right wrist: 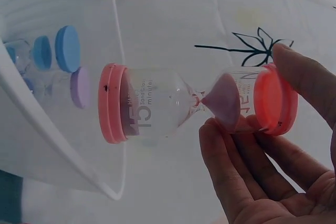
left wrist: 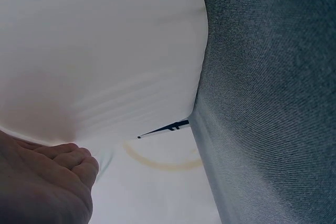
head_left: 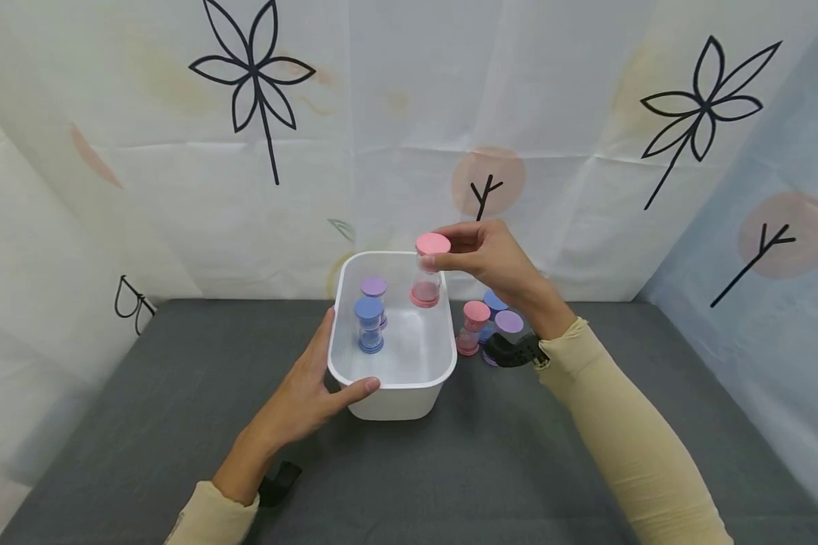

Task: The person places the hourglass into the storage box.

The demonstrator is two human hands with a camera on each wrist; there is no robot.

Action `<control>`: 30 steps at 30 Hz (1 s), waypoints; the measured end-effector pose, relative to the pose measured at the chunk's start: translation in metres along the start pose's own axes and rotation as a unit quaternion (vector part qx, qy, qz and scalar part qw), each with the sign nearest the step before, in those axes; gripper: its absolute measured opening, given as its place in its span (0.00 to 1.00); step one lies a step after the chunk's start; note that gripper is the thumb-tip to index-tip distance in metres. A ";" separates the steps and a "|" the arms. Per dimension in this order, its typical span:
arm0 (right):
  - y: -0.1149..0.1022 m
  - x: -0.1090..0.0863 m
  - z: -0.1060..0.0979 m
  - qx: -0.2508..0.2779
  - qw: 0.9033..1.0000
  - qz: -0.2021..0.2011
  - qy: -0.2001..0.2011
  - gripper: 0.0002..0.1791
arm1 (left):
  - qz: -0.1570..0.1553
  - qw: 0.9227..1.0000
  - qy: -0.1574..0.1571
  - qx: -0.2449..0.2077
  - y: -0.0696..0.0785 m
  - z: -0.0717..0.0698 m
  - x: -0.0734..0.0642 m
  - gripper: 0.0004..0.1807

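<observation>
My right hand [head_left: 494, 261] pinches a pink-capped hourglass [head_left: 426, 294] near its top, thumb on one side and fingers on the other. It hangs upright over the right part of a white plastic bin [head_left: 402, 405]. In the right wrist view, the hourglass [right wrist: 157, 103] shows pink sand in both bulbs and a printed "15 minutes". My left hand [head_left: 300, 401] grips the bin's near left corner, with the thumb over the front rim and fingers along the outer left wall. Inside the bin stand a blue-capped hourglass [head_left: 369, 325] and, behind it, a purple-capped hourglass [head_left: 374, 288].
Right of the bin several hourglasses stand close together: a pink one [head_left: 473, 325], a purple one [head_left: 509, 322] and blue ones [head_left: 495, 300], partly hidden by my right wrist. A dark grey cloth [head_left: 177, 424] covers the table. A patterned white curtain [head_left: 395, 113] hangs behind.
</observation>
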State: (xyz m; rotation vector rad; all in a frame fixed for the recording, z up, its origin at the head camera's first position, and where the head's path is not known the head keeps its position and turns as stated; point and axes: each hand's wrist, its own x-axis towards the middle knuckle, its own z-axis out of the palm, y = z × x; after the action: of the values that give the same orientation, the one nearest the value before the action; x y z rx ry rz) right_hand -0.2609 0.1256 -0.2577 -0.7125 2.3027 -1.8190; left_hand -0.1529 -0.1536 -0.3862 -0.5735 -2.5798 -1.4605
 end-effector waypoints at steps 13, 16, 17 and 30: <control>0.020 0.029 0.023 -0.036 0.998 0.049 -0.014 0.20 | -0.014 1.000 0.000 0.002 0.000 0.001 0.000 0.64; 0.021 0.033 0.029 -0.032 0.998 0.059 -0.014 0.19 | -0.012 1.000 -0.002 0.000 0.001 0.001 0.000 0.64; 0.022 0.035 0.031 -0.031 0.997 0.064 -0.012 0.19 | -0.012 1.000 -0.001 0.000 0.001 0.001 0.000 0.64; 0.038 0.051 0.047 -0.044 0.992 0.118 -0.008 0.23 | -0.014 1.000 0.000 0.002 0.001 0.001 0.000 0.64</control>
State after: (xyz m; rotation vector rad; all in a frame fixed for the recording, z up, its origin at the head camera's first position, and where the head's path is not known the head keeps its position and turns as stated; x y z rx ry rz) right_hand -0.2985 0.0678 -0.2965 -0.4412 2.3547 -1.6110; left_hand -0.1523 -0.1522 -0.3862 -0.5404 -2.5996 -1.4642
